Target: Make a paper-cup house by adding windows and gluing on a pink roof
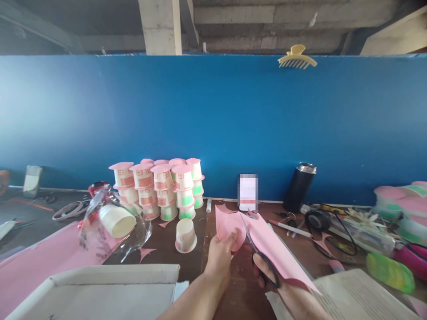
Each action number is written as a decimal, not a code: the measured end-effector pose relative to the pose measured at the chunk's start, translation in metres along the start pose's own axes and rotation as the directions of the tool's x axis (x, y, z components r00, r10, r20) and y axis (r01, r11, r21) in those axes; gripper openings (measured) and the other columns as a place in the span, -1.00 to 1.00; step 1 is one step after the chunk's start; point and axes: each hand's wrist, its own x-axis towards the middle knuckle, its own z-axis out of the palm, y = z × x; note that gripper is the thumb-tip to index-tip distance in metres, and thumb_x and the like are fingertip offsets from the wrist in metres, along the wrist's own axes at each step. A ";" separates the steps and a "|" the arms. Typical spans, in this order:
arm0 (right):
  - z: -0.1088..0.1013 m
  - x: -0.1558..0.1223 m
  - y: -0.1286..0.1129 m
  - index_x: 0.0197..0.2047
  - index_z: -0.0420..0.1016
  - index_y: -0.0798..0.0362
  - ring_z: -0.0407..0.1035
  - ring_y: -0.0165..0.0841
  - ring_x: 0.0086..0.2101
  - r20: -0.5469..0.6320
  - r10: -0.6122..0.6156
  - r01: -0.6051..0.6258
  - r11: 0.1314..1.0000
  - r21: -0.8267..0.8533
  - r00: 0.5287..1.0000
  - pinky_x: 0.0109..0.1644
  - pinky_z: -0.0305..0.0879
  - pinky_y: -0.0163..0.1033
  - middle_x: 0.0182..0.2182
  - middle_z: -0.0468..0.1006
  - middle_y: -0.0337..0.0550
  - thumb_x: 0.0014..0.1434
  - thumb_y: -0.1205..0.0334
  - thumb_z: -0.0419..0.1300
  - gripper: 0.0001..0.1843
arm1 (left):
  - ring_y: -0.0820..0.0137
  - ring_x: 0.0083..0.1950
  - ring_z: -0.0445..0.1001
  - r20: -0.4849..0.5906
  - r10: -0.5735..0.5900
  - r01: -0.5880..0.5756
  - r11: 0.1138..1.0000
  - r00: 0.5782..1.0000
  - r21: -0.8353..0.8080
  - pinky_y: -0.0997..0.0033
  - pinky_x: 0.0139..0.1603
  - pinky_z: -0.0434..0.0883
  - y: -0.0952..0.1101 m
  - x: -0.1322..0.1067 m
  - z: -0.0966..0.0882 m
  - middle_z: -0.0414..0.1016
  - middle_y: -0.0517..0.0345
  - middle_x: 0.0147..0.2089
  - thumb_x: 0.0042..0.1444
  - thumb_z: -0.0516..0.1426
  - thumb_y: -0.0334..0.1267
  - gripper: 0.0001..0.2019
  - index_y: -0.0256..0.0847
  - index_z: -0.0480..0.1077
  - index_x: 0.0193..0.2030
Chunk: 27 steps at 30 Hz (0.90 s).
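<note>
Pink paper [271,244] is pinched between the thumb and fingers of my left hand [224,249], left of the blades. My right hand [265,269] grips black-handled scissors [255,242], whose blades point up and away at the paper. A cut runs between the piece at my left hand and the long strip lying to the right. Curved bites show along the paper's far edge. Left of my left hand, a single paper cup [185,234] stands upside down. Behind it rise stacked paper cups [163,189] with pink paper tops and drawn windows.
A black bottle [299,189] and a lit phone [248,192] stand by the blue partition [213,115]. Clear plastic with a white cup [117,221] lies left, near a white box [110,293]. Cables [343,231], pink scraps and more decorated cups [413,213] crowd the right.
</note>
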 end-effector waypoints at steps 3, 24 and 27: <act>0.000 0.000 -0.003 -0.43 0.50 -0.01 0.34 -0.33 -0.52 0.069 -0.004 0.002 1.000 0.029 0.998 -0.40 0.28 -0.26 -0.61 0.42 -0.29 0.03 -0.13 0.26 -0.66 | 0.19 -0.44 0.55 -0.016 0.002 -0.002 1.000 1.000 0.011 0.34 -0.43 0.42 -0.001 0.002 0.000 0.55 -0.05 -0.50 -0.30 0.41 0.06 -0.46 -0.42 0.51 -0.34; -0.002 -0.001 -0.013 -0.54 0.43 0.00 0.32 -0.37 -0.54 0.024 0.008 -0.006 0.997 -0.075 1.000 -0.39 0.27 -0.22 -0.59 0.45 -0.26 -0.06 -0.17 0.34 -0.59 | 0.36 -0.43 0.47 -0.055 0.028 -0.024 0.998 0.998 0.061 0.40 -0.39 0.34 -0.003 0.011 -0.008 0.53 0.02 -0.44 -0.24 0.41 0.01 -0.53 -0.38 0.50 -0.35; -0.002 -0.001 -0.012 -0.52 0.44 0.06 0.31 -0.40 -0.54 0.109 0.057 -0.044 0.992 -0.118 0.992 -0.43 0.21 -0.26 -0.61 0.47 -0.22 0.03 -0.23 0.26 -0.52 | 0.38 -0.42 0.46 -0.088 0.048 -0.041 0.996 0.995 0.076 0.42 -0.39 0.33 -0.001 0.018 -0.013 0.53 0.03 -0.43 -0.20 0.40 -0.02 -0.58 -0.36 0.49 -0.36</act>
